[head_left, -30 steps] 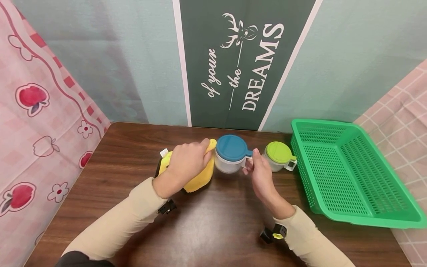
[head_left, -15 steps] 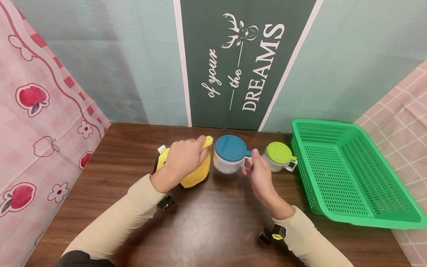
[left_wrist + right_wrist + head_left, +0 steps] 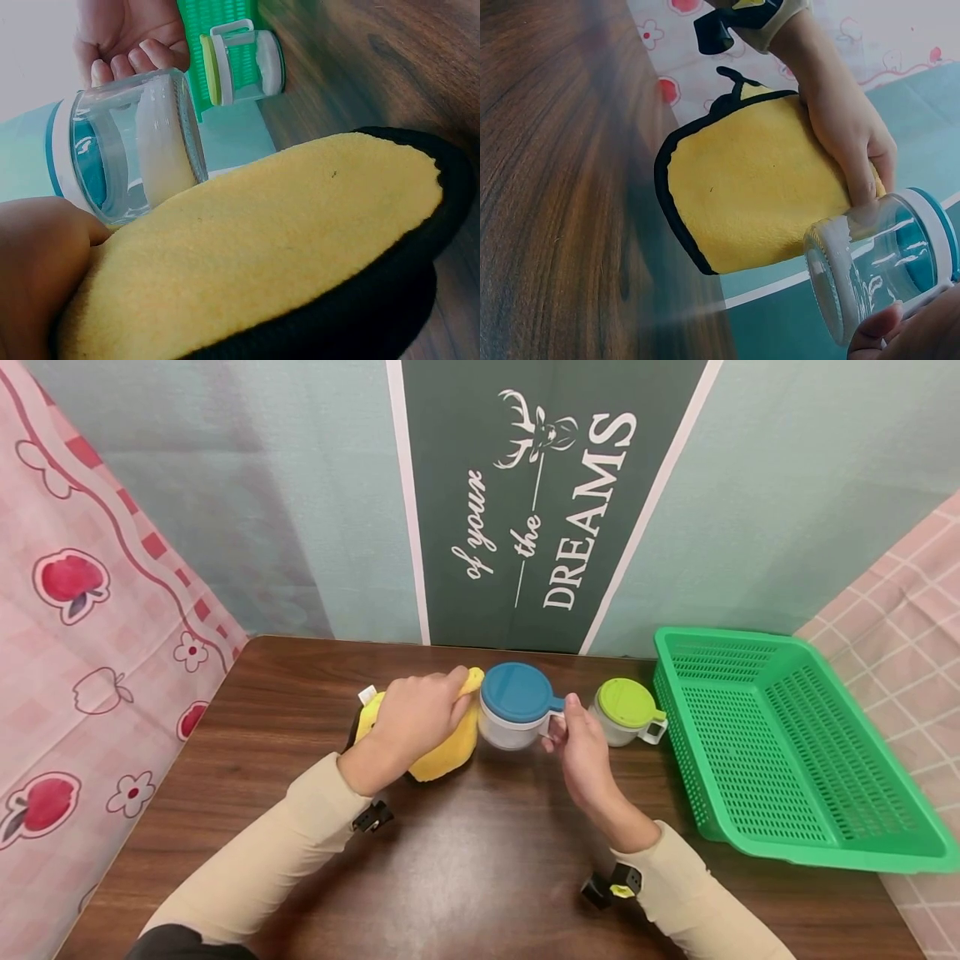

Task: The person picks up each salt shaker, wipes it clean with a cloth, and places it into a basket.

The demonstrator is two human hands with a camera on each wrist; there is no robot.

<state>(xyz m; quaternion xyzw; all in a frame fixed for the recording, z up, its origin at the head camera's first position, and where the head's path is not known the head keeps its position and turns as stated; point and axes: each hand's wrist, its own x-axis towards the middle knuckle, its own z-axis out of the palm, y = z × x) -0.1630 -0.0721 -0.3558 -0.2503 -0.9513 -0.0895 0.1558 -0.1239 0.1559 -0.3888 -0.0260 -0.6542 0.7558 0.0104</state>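
My left hand [image 3: 416, 714] grips a folded yellow cloth [image 3: 450, 753] with black edging and a small white tag. One corner of the cloth sticks out past the thumb, right at the side of a clear glass jar [image 3: 124, 142]. That jar has a blue lid [image 3: 516, 692] and something white at its bottom. My right hand [image 3: 585, 752] holds it by the white handle, on the side away from the cloth. In the right wrist view, the left thumb and cloth come right up to the glass [image 3: 877, 247]. The cloth hangs down below the left hand.
Just right of the right hand stands a smaller jar [image 3: 627, 706] with a lime green lid and a white handle. A green plastic basket [image 3: 772, 752] with slotted sides stands at the right. Curtains surround the back and sides of the brown wooden table [image 3: 480, 877].
The left hand and cloth shift slightly left, away from the jar, then back right against it. The jar drifts a little left in the right hand.
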